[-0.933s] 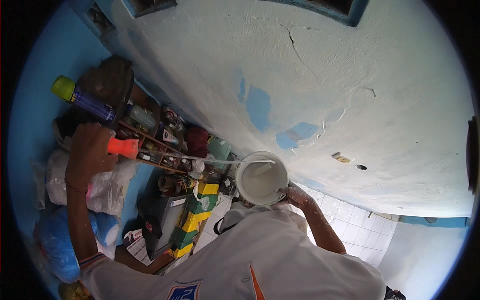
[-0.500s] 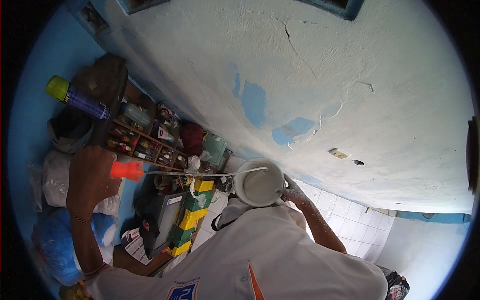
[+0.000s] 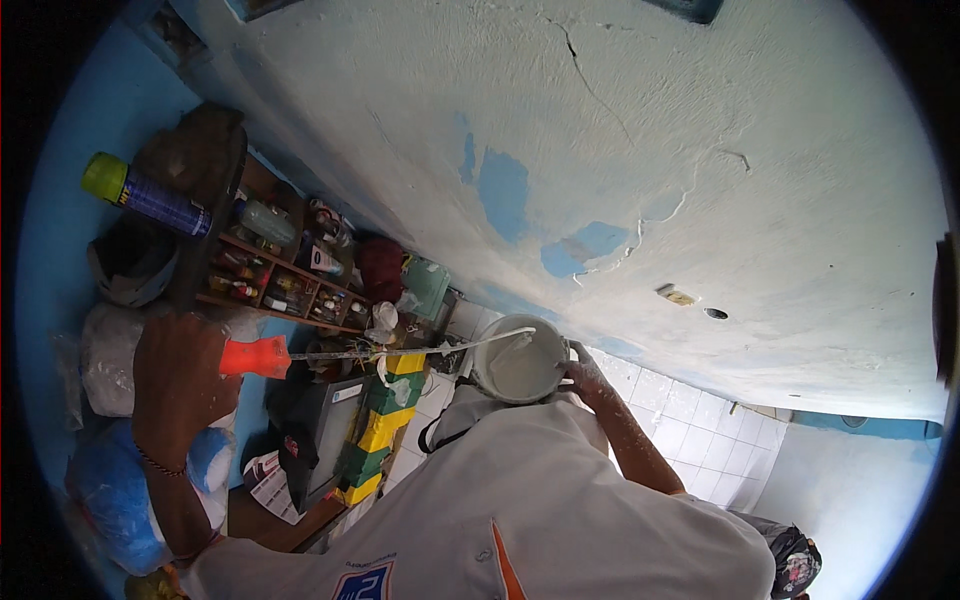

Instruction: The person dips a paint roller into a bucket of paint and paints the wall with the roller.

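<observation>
My left hand point(image 3: 185, 375) is closed around the orange handle point(image 3: 255, 357) of a long thin-bladed tool point(image 3: 410, 350). The blade, smeared white, points right, and its tip reaches the rim of a small white bucket point(image 3: 518, 362). My right hand point(image 3: 585, 375) grips that bucket by its right side, in front of my white shirt point(image 3: 520, 510). The bucket holds pale whitish paste. Behind both hands spreads a pale plastered surface point(image 3: 620, 150) with cracks and bare blue patches.
A wooden shelf point(image 3: 270, 275) crowded with bottles and small items stands at left, a purple spray can point(image 3: 150, 198) with a green cap above it. White and blue plastic bags point(image 3: 110, 470), stacked green and yellow blocks point(image 3: 385, 425), a dark box point(image 3: 320, 430) and white floor tiles point(image 3: 700, 440) surround me.
My left hand has moved down with the orange-handled tool, and the blade now lies nearly level with its tip at the bucket rim. The bucket and right hand stayed put.
</observation>
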The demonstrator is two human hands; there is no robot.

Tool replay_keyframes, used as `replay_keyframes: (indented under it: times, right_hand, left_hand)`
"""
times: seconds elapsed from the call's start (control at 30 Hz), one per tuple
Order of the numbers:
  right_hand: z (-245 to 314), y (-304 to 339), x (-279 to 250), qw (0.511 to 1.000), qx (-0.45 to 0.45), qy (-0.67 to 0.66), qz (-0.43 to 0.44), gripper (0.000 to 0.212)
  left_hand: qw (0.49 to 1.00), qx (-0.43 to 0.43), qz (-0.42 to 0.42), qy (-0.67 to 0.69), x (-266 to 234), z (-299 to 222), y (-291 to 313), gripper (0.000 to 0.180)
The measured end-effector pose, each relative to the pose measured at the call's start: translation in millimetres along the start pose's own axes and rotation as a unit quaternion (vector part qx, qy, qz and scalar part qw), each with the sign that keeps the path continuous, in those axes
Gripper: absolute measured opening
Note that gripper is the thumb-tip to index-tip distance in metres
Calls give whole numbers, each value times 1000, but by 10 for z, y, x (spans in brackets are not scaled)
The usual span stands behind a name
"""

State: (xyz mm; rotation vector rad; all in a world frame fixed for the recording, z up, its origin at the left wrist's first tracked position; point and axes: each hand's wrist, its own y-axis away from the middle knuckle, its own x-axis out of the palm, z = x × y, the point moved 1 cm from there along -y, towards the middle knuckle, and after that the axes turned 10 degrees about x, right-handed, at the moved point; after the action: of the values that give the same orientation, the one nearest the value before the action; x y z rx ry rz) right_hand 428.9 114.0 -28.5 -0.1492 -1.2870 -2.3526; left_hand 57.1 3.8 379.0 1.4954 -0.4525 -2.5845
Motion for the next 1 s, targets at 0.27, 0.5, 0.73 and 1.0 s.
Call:
replay_keyframes:
  times: [0.27, 0.5, 0.73, 1.0]
  right_hand:
    - [-94, -343, -113, 998, 11, -63, 14, 37]
    - [59, -376, -71, 991, -120, 62, 20, 22]
    - [22, -463, 16, 995, -45, -90, 14, 21]
    - [18, -407, -77, 996, -87, -19, -31, 32]
  left_hand:
    - [1000, -9, -4, -2, 185, -91, 8, 17]
    - [1000, -9, -6, -1, 386, -206, -34, 17]
    - [1000, -25, 4, -14, 571, -294, 8, 18]
    - [998, -42, -40, 19, 644, -61, 144, 24]
